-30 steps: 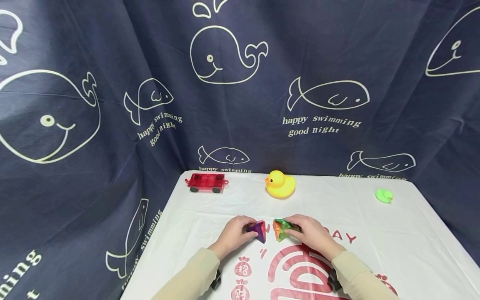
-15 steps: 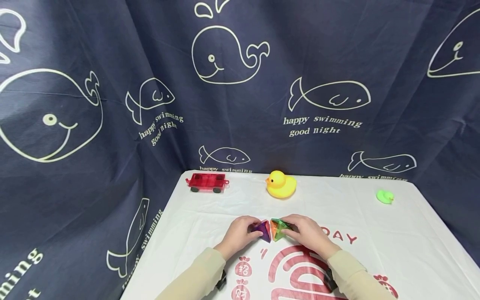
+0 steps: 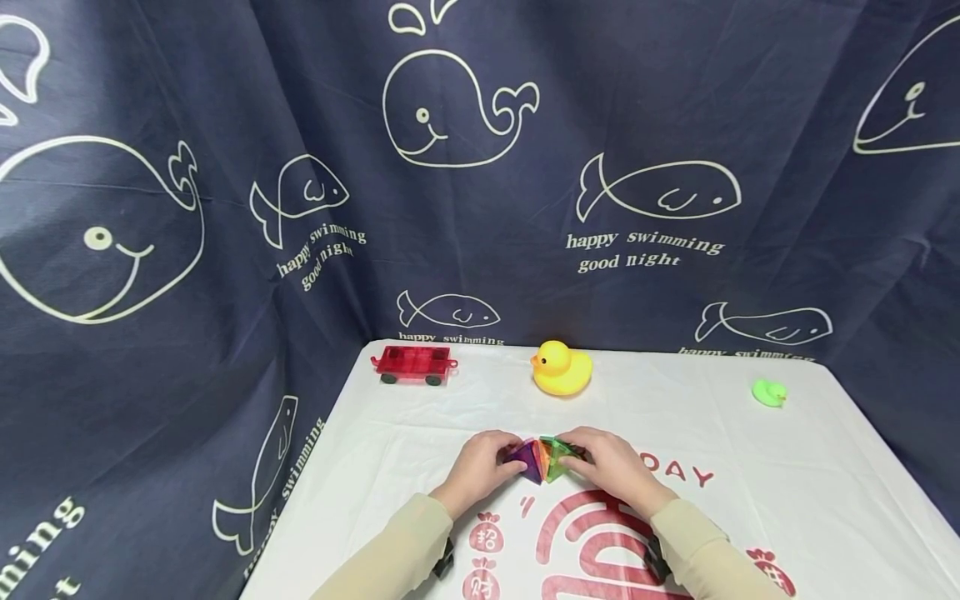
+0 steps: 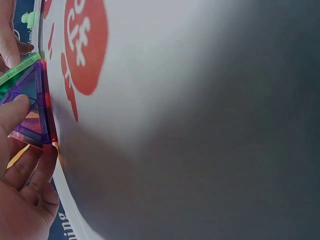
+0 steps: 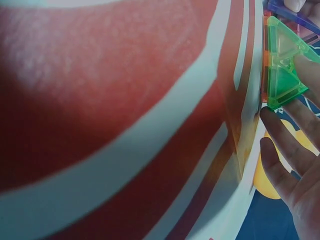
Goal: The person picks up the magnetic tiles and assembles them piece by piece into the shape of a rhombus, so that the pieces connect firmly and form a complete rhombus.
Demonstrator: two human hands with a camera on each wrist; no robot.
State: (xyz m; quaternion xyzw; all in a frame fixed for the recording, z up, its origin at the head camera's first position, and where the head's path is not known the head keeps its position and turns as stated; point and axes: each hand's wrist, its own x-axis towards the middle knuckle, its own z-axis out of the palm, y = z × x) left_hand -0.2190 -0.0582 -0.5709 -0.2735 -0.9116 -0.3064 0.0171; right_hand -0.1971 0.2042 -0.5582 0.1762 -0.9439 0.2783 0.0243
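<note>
Close to the middle of the table, my left hand [image 3: 480, 468] pinches a purple triangular magnetic tile [image 3: 528, 463] that stands tilted with a pink-red one in a small pyramid shape. Opposite, my right hand [image 3: 617, 471] pinches a green triangular tile [image 3: 558, 460] joined to an orange one [image 3: 545, 458]. The two tile groups meet edge to edge between the hands. Thumb pressure on the purple face [image 4: 44, 107] shows in the left wrist view. In the right wrist view the thumb lies on the green face [image 5: 281, 75], and the other fingers reach behind it.
A red toy wagon [image 3: 414, 364] stands at the back left of the white-covered table [image 3: 360, 454]. Behind the tiles sits a yellow rubber duck [image 3: 561, 369], and a small green duck [image 3: 768, 392] is at the right. A dark printed curtain [image 3: 480, 233] hangs behind.
The two tile groups were apart a second ago. Both hands have drawn together, the left moving right and the right moving slightly left, and the gap between the tiles has closed.
</note>
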